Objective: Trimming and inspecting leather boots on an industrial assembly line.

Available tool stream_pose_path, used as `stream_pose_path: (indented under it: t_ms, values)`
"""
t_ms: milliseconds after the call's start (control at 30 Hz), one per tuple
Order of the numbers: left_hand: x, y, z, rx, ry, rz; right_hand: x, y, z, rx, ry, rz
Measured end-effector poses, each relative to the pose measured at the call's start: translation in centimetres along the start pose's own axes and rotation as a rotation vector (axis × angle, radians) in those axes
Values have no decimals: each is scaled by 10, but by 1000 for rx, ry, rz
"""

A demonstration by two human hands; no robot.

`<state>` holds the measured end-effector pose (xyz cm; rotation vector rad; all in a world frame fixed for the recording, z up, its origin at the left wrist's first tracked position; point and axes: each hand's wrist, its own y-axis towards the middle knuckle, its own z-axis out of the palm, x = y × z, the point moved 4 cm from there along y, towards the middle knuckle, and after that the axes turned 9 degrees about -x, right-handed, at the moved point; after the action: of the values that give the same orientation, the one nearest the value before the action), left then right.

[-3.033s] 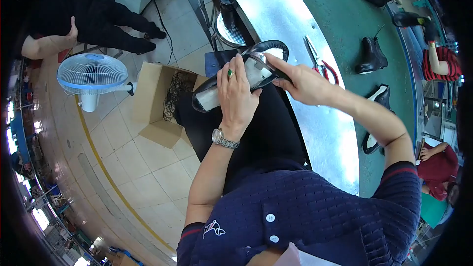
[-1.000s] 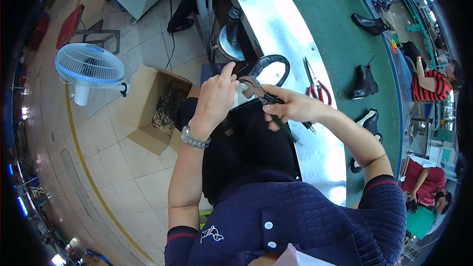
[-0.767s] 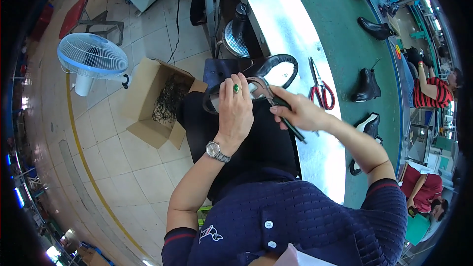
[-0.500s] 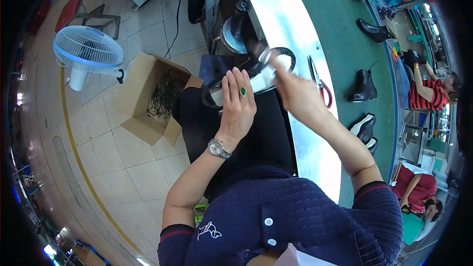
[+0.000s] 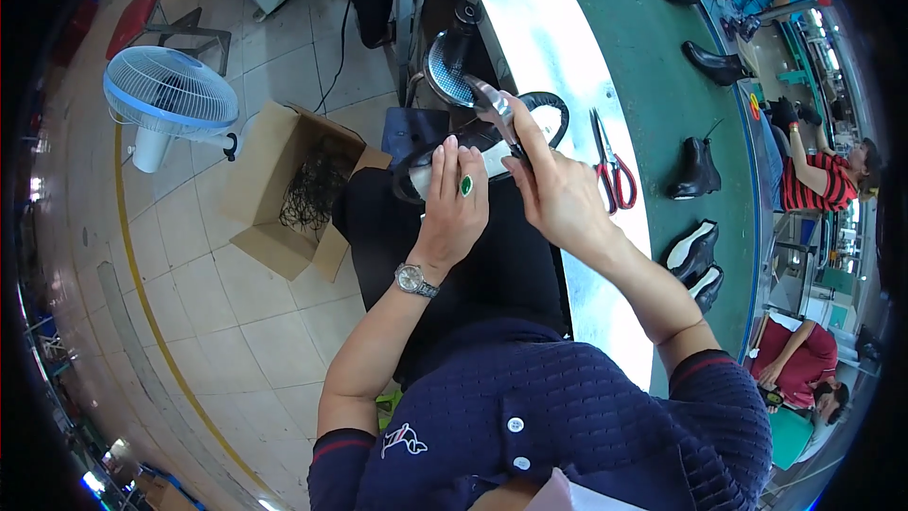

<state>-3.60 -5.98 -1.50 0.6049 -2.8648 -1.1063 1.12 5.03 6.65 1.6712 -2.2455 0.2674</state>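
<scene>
A black boot (image 5: 549, 121) lies across my lap, reaching to the metal bench edge, its white underside partly showing. My left hand (image 5: 457, 203), with a green-stoned ring, is laid over the boot, holding it against my lap. Its fingers are fairly straight and close together; the thumb is hidden. In my right hand (image 5: 567, 197) is a hammer (image 5: 490, 102), gripped by its handle. The metal hammer head stands just above the boot, angled up to the left. Red-handled scissors (image 5: 615, 175) lie on the bench beside my right hand.
The shiny metal bench (image 5: 615, 303) borders a green conveyor (image 5: 653, 114) carrying several black boots. On the left are an open cardboard box (image 5: 255, 185) with dark tangled strands, a fan (image 5: 170, 95) and a red chair (image 5: 137, 19). Co-workers sit across the conveyor.
The hammer has shifted up and left from the boot and is no longer a blur. My right hand has moved slightly left, uncovering more of the scissors. My left hand stays nearly still.
</scene>
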Motion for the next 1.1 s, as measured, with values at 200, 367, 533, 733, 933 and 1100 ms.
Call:
stream_pose_path:
  t_ms: [200, 367, 533, 733, 933, 1100]
  values:
    - [18, 36, -40, 194, -105, -372, -3, 5, 4, 194, -73, -22]
    - [28, 14, -26, 254, 5, -213, 3, 7, 13, -5, 66, 8]
    - [31, 4, -34, 150, -58, -223, 20, 6, -4, -98, 216, -23]
    - [45, 0, -37, 189, -323, -268, -5, 10, 8, 163, 104, -38]
    - [40, -15, -67, 158, -404, -509, -69, -7, 5, 110, 72, 168]
    - [12, -94, -78, 133, -711, -1095, -4, -69, 6, 438, 568, 386]
